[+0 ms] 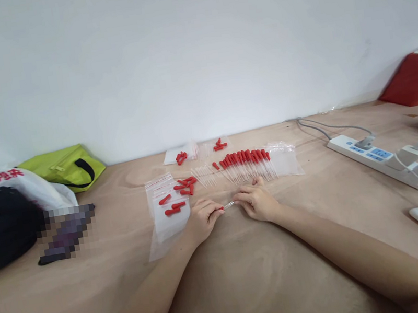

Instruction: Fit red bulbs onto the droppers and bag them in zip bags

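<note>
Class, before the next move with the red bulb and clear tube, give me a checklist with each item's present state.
1. Left hand holds the red bulb: ok.
2. Right hand holds the clear tube: ok.
3. Bulb fully seated on the tube: cannot tell; the left hand hides most of it.
4. Loose red bulbs in one pile: not ok; scattered in several groups.
5. Bulb-topped tubes laid in a row: ok.

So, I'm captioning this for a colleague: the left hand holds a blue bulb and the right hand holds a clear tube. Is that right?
Not quite: the bulb in the left hand is red, not blue, as the head view shows. The right hand does hold a clear tube.
</note>
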Action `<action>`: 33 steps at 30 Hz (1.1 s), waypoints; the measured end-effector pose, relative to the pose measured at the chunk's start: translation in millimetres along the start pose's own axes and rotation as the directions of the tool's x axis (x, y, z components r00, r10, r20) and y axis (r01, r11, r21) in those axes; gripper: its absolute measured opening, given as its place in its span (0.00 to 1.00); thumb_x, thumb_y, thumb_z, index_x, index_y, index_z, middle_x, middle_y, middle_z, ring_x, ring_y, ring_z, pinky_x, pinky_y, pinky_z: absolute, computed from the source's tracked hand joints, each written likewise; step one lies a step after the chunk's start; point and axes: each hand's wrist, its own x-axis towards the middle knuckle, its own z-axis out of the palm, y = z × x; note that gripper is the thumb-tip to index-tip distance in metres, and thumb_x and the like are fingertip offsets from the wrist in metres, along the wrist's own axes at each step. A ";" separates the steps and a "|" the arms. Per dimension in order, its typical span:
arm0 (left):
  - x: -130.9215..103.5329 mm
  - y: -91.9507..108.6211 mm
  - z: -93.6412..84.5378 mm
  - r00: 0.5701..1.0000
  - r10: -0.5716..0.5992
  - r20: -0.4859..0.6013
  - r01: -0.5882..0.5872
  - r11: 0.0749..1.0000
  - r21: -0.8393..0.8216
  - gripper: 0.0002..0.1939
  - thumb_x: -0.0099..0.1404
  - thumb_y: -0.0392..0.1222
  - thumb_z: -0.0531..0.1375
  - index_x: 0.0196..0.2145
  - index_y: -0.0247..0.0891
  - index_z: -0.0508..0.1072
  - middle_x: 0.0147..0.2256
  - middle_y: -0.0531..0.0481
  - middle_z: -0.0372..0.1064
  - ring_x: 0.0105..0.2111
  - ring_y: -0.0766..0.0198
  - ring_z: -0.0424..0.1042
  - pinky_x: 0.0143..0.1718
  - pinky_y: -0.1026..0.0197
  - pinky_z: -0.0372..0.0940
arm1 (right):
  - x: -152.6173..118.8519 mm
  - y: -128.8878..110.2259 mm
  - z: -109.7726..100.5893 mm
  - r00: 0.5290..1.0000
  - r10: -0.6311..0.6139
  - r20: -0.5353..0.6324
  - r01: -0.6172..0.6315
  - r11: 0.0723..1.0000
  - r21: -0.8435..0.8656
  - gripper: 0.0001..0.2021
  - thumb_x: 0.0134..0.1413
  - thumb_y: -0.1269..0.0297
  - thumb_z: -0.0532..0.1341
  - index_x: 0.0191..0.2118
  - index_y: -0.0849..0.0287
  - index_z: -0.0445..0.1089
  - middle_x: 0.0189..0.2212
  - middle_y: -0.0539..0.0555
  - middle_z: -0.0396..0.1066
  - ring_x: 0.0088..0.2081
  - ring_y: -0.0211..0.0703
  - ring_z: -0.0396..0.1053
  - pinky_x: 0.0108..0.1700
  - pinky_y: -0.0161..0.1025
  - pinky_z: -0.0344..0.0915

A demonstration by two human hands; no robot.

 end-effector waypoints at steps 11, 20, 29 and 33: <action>-0.9 2.0 0.8 0.998 0.053 -0.020 -0.052 0.998 0.030 0.09 0.63 0.40 0.52 0.30 0.36 0.70 0.27 0.49 0.69 0.30 0.64 0.68 0.35 0.60 0.63 | -0.4 -7.8 1.6 1.000 0.019 -0.002 -0.019 1.000 -0.002 0.10 0.55 0.68 0.50 0.30 0.58 0.69 0.26 0.49 0.71 0.27 0.35 0.61 0.36 0.40 0.41; -0.3 6.7 0.3 0.998 0.070 -0.002 -0.070 0.997 0.037 0.08 0.63 0.38 0.51 0.31 0.34 0.68 0.29 0.46 0.68 0.32 0.63 0.67 0.35 0.61 0.63 | 1.1 -18.5 6.7 0.999 0.042 0.022 -0.042 0.999 0.026 0.12 0.55 0.68 0.49 0.28 0.60 0.67 0.25 0.50 0.69 0.26 0.35 0.60 0.36 0.38 0.40; 0.3 3.6 -2.3 0.996 0.086 0.006 -0.086 0.991 0.098 0.08 0.64 0.38 0.51 0.31 0.36 0.68 0.29 0.48 0.69 0.31 0.64 0.67 0.38 0.58 0.62 | 5.5 -22.7 6.9 0.995 0.055 0.085 -0.059 0.997 0.044 0.14 0.58 0.67 0.48 0.29 0.60 0.68 0.26 0.51 0.70 0.27 0.35 0.60 0.36 0.37 0.42; -0.2 -1.3 -6.8 0.997 0.071 -0.028 -0.065 0.985 0.160 0.07 0.64 0.38 0.51 0.30 0.38 0.67 0.29 0.51 0.70 0.31 0.64 0.68 0.44 0.54 0.60 | 10.6 -26.2 -1.7 0.993 -0.020 0.116 0.024 0.999 -0.038 0.13 0.58 0.64 0.49 0.34 0.58 0.70 0.29 0.53 0.71 0.34 0.40 0.61 0.37 0.39 0.42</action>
